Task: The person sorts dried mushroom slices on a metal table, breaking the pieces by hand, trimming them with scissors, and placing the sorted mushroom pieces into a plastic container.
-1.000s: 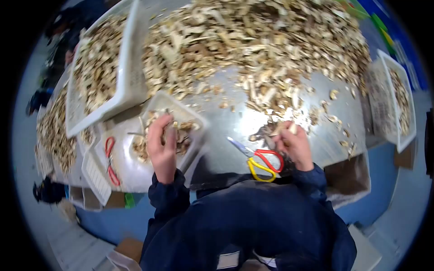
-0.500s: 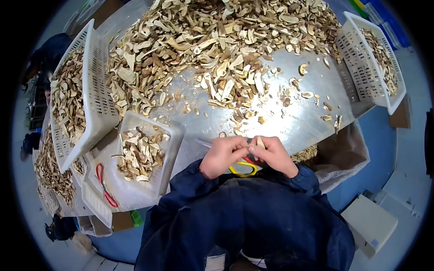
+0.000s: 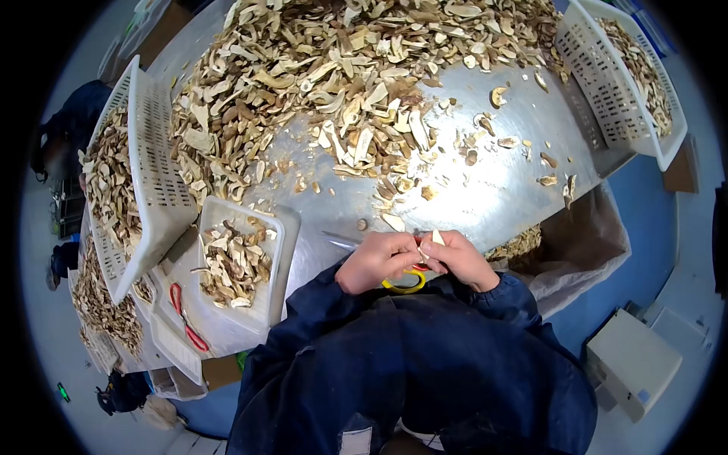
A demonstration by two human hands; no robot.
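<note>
My left hand (image 3: pixel 378 256) and my right hand (image 3: pixel 460 260) meet at the table's near edge, fingers closed in a pinch. A pale dried mushroom slice (image 3: pixel 436 238) sticks up from my right fingertips. My left fingertips press against its lower part, where a small light bit shows; the grip there is partly hidden. Just below my hands is a yellow handle loop (image 3: pixel 406 283), with red parts beside it mostly covered by my fingers. A pointed metal blade (image 3: pixel 338 242) lies left of my left hand. Beyond the hands lies a loose mushroom slice (image 3: pixel 393 221).
A large pile of dried mushroom slices (image 3: pixel 303 83) covers the far table (image 3: pixel 318 205). Filled white baskets (image 3: pixel 161 174) (image 3: pixel 607 98) stand left and right. Nearer left are a tray (image 3: pixel 279 262) of slices and red-handled scissors (image 3: pixel 182 315). A lined bin (image 3: pixel 584 250) sits below right.
My view has shifted slightly, so the table and baskets sit differently in the picture. My hands stay together, and the pale slice stands a little more upright in my right fingers.
</note>
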